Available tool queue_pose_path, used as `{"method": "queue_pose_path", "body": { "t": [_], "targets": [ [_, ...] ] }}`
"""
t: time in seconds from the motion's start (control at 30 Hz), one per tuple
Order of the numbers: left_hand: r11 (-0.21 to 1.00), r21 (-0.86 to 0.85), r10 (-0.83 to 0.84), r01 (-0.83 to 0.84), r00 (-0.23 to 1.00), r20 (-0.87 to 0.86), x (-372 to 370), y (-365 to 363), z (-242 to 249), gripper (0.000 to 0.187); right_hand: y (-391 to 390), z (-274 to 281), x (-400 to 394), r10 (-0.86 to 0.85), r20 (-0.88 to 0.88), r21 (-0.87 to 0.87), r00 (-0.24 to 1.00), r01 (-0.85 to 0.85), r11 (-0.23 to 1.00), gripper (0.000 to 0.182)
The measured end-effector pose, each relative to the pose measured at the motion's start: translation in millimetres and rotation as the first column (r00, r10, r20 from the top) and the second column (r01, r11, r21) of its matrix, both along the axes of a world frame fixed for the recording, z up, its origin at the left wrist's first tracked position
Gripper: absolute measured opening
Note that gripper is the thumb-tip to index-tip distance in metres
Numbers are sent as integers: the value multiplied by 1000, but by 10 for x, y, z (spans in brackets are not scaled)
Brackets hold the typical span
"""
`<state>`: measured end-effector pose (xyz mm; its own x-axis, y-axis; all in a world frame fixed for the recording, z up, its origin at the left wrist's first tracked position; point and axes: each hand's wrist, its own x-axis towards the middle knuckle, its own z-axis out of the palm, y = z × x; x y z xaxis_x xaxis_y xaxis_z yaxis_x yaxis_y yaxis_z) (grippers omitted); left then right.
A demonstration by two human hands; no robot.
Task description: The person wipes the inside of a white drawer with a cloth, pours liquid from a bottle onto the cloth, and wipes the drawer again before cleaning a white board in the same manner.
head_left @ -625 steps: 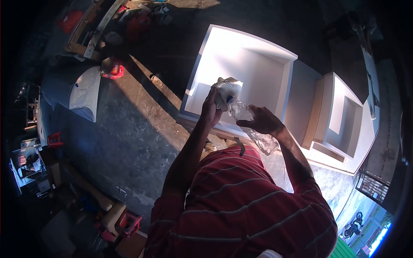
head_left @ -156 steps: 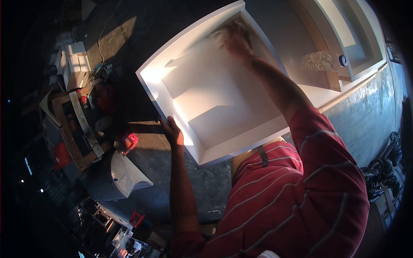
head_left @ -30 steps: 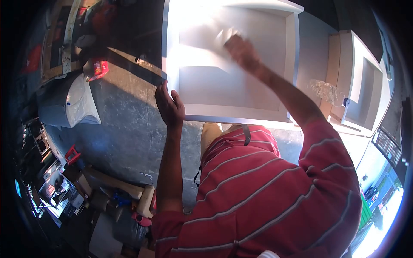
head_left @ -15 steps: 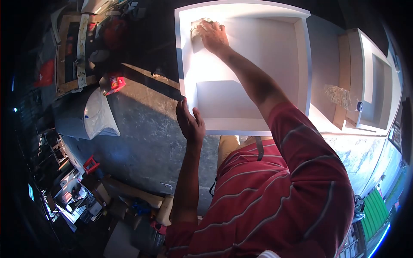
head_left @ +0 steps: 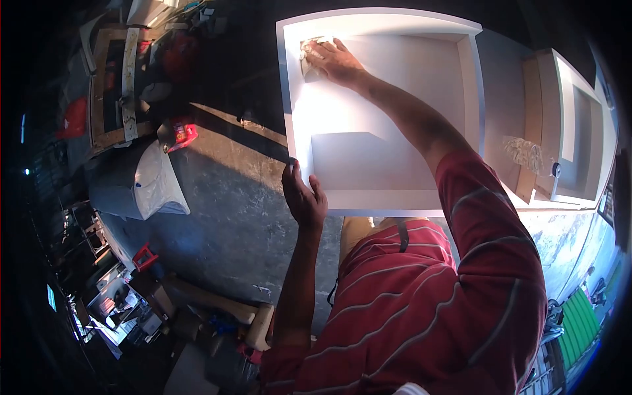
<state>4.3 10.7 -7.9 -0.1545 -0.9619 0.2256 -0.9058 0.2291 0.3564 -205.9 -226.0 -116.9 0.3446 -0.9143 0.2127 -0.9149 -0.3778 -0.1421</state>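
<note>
A white open-topped box, like a drawer [head_left: 388, 203], lies in front of my body with its inside facing up. My right hand [head_left: 337, 64] reaches into its far left corner and presses a crumpled cream cloth [head_left: 309, 64] against the inner surface, fingers bent over it. At the near left corner, my left hand [head_left: 306, 201] grips the box's side wall, the thumb on the inner side and the fingers outside. Bright sunlight falls across the left part of the box floor.
Right of the box, another white box with a wooden side [head_left: 530, 125] stands beside a crumpled pale cloth [head_left: 521, 153] and a small dark-centred roll [head_left: 556, 170]. On the left are a wooden frame [head_left: 130, 85], a red packet [head_left: 182, 135], a covered grey item [head_left: 158, 181] and a red stool [head_left: 144, 257].
The whole view has shifted slightly, so the box appears a little lower and further right. My right hand stays on the cloth in the same corner; my left hand keeps its hold.
</note>
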Motion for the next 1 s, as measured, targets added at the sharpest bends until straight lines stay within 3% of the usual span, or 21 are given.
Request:
{"method": "queue_pose_path", "body": {
  "t": [0.03,0.13,0.23,0.37,0.4,0.47,0.53,0.6,0.73,0.87,0.9,1.0],
  "targets": [
    [1000,7,-1,1,1000,-5,-3,-5,-4,37,40,-15,15,1,106,-65,994,6,998,40],
    [998,47,31,-28,996,-83,9,11,-70,40,2,-21,-184,-127,23,45,992,126,991,40],
    [999,51,21,-16,995,-99,20,5,-86,38,217,-139,-631,-307,223,69,925,299,952,38],
    [1000,27,11,-11,1000,-19,9,-1,-12,38,442,-184,-1261,-324,531,-336,783,546,767,40],
    [1000,21,19,-18,1000,-16,11,8,-33,37,515,145,-1345,-306,550,-440,777,580,685,48],
    [1000,17,21,-21,1000,-13,-2,-12,-55,37,565,742,-1541,-255,501,-591,827,542,597,47],
    [1000,19,12,-12,1000,-7,10,11,-41,37,424,790,-1738,-397,452,-518,799,598,612,47],
    [1000,4,-2,2,1000,-17,9,10,-33,38,239,697,-1708,-464,180,-537,867,482,692,31],
    [1000,11,3,-2,999,-38,10,1,-46,40,-164,538,-876,-211,216,-471,953,291,832,38],
    [1000,10,-15,16,999,-37,9,-4,-35,40,-475,714,95,-123,197,-332,973,184,925,43],
    [1000,14,-9,10,999,-43,18,5,-54,40,-468,843,226,-126,140,-254,982,158,954,45],
    [1000,12,-18,18,999,-48,49,2,-66,39,-496,785,116,2,216,-328,976,71,942,43]
  ]
}}
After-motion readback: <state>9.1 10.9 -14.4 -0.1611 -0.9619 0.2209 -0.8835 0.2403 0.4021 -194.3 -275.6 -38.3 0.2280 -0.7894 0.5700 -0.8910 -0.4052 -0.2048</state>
